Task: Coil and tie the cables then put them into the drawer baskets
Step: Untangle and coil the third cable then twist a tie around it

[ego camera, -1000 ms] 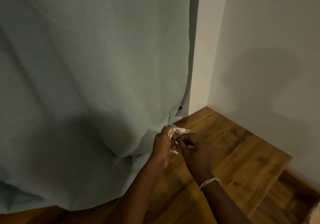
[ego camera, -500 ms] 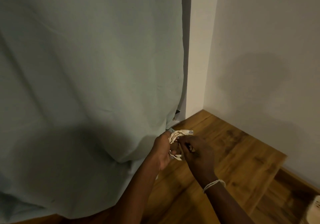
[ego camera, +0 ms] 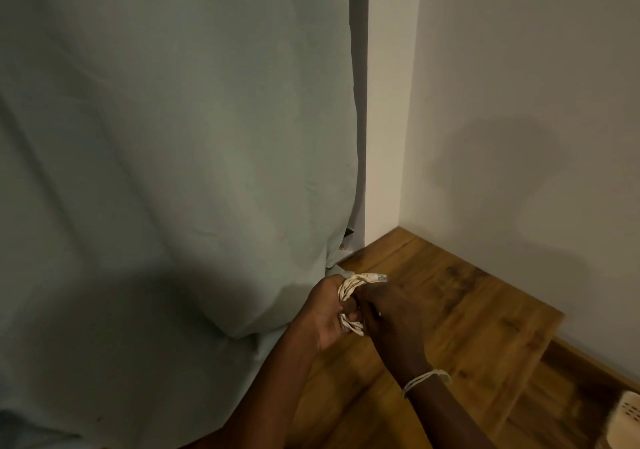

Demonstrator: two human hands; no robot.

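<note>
A small coil of pale cream cable [ego camera: 349,287] is bunched between both hands, low in the centre of the view above a wooden surface. Its clear plug end [ego camera: 375,277] sticks out to the right at the top. My left hand [ego camera: 323,313] grips the coil from the left, fingers curled round the loops. My right hand [ego camera: 389,317] pinches the bundle from the right; its fingertips are hidden against the cable. A string band circles my right wrist [ego camera: 427,379].
A large grey-green curtain [ego camera: 173,171] hangs on the left, reaching down beside my left forearm. White walls meet in a corner [ego camera: 398,171] behind. The wooden top [ego camera: 467,310] has a step edge at right, and a pale perforated basket corner [ego camera: 628,421] shows at bottom right.
The hands have stayed on the coil, shifting slightly; the plug end now pokes out further to the right. The view has drifted a little.
</note>
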